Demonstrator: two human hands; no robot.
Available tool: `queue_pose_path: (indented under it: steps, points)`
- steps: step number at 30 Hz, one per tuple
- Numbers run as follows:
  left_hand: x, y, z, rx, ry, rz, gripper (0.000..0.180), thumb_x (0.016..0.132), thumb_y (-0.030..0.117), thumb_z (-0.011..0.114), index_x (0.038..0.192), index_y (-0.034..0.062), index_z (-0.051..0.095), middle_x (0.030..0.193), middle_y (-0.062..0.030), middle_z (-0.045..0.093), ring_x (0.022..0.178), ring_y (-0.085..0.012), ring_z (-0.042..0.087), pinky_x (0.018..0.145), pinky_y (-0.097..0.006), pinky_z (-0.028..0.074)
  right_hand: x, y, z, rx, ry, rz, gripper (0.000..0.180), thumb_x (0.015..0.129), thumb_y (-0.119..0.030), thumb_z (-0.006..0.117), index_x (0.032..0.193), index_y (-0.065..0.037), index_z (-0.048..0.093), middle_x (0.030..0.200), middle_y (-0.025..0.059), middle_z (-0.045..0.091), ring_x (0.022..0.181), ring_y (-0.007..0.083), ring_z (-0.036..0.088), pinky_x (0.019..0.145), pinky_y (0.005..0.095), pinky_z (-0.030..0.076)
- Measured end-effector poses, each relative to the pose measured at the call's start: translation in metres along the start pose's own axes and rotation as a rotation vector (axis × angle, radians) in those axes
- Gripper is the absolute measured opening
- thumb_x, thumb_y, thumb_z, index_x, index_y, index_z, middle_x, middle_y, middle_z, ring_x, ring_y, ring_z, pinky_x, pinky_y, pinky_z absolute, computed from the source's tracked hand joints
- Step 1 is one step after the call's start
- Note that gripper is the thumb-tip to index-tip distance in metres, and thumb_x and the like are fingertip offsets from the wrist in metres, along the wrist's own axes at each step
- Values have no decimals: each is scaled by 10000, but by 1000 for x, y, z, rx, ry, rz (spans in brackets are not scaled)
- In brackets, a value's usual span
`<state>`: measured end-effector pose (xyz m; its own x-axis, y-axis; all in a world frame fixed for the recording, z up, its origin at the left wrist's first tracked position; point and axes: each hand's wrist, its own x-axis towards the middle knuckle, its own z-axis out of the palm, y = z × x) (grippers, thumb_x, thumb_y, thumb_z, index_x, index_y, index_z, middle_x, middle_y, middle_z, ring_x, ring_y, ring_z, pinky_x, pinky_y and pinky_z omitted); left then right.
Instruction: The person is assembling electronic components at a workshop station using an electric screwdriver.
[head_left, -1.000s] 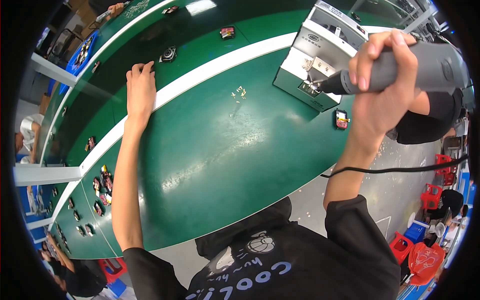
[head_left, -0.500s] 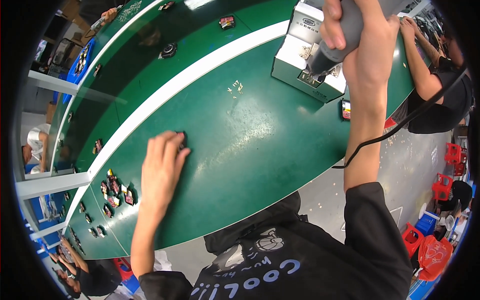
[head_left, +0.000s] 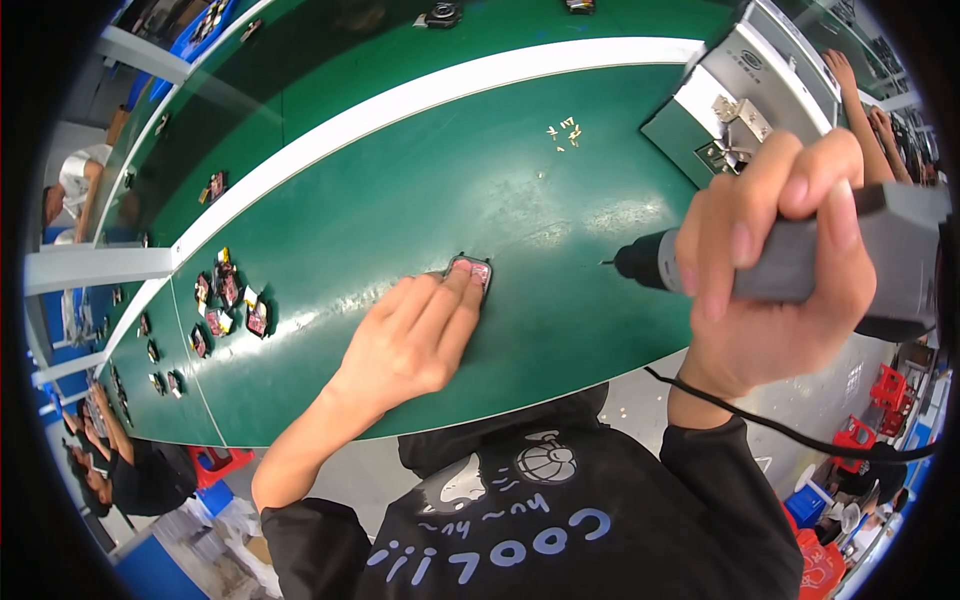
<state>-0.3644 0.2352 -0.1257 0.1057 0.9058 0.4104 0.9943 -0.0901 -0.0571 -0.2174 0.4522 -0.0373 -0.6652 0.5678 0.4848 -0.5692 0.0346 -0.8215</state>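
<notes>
Part pinned, driver not yet applied

Left hand (head_left: 405, 345) lay flat, fingers extended, on the small black-and-pink part (head_left: 470, 274) near the green belt's (head_left: 400, 200) near edge; right hand (head_left: 775, 270) gripped the grey electric screwdriver (head_left: 800, 265), tip short of it.

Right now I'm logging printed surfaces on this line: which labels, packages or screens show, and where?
Round dark label: on the grey metal machine, far right of the green belt.
Packages or screens: none visible.

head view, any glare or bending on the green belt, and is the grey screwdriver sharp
Head view: pale glare streaks on the green conveyor belt; its white stripe curves with fisheye distortion; the grey electric screwdriver in the right hand looks fairly sharp, oversized by closeness.
</notes>
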Motion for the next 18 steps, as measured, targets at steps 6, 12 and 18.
queue_pose_path:
  steps: [6, 12, 18]
  points:
    - [-1, 0, 1, 46, 39, 0, 306, 706, 9, 725, 1005, -56, 731, 1024, -151, 709, 787, -203, 623, 615, -283, 507, -10, 19, 24, 137, -73, 39, 245, 1070, -287, 373, 993, -58, 414, 746, 104, 482, 384, 155, 400, 395, 319, 382]
    - [-8, 1, 10, 79, 126, 3, 213, 709, 18, 729, 913, -42, 736, 955, -147, 719, 761, -210, 643, 554, -256, 472, -8, 38, 39, 219, -94, 81, 237, 1075, -282, 364, 993, -64, 407, 758, 108, 484, 389, 164, 405, 408, 334, 393]
    - [-13, 0, 16, 49, 197, -10, 120, 736, 5, 765, 832, -39, 708, 941, -148, 718, 739, -210, 643, 545, -254, 470, -7, 53, 46, 210, -159, 119, 232, 1078, -271, 350, 1001, -60, 405, 772, 114, 491, 404, 173, 425, 425, 340, 404]
